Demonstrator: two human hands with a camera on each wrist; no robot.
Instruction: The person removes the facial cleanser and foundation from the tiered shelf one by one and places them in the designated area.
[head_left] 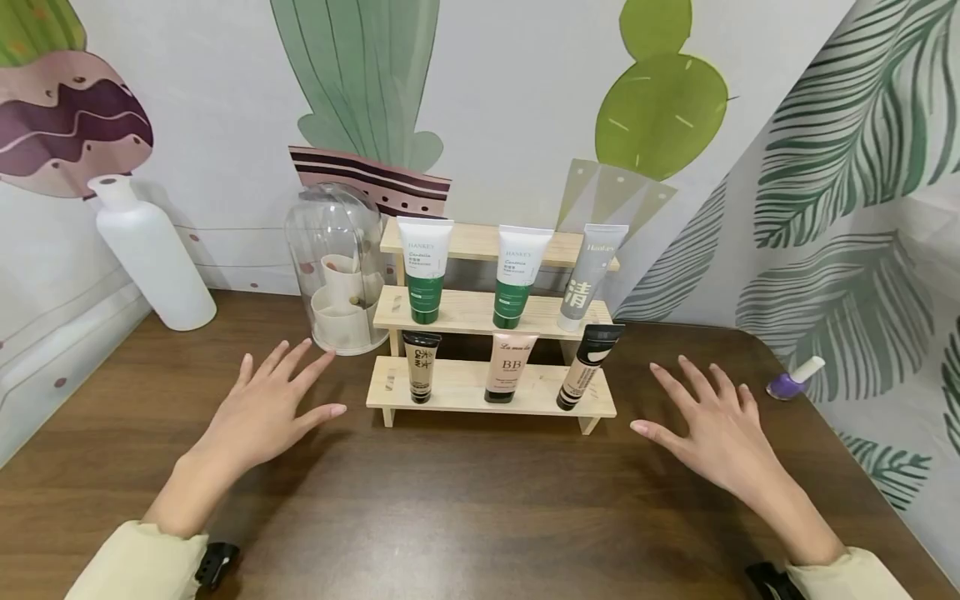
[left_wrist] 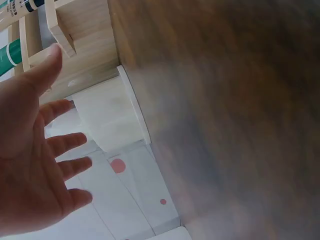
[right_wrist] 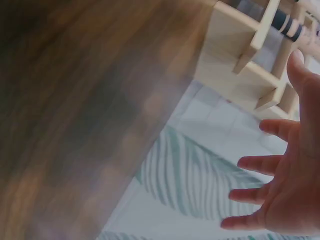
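Observation:
A three-tier wooden rack [head_left: 450, 395] stands mid-table between my hands. Two white-and-green tubes, the left one [head_left: 424, 268] and the middle one [head_left: 519, 275], share its second tier with a grey tube [head_left: 588, 279]. On the bottom tier are a small gold tube with a black cap [head_left: 422, 367], a pink BB cream tube [head_left: 510, 367] and a beige-and-black tube [head_left: 588, 367] that leans right. My left hand [head_left: 264, 408], fingers spread, is left of the rack and holds nothing. To the right, my right hand [head_left: 712, 425] is likewise spread, with nothing in its fingers.
A clear dome [head_left: 330, 225] covers a white holder [head_left: 339, 321] at the rack's left. Farther left a white bottle [head_left: 153, 258] stands near the wall. A purple nail polish bottle [head_left: 787, 383] is by the right edge. Patterned cloth [head_left: 517, 100] backs the brown table [head_left: 420, 500].

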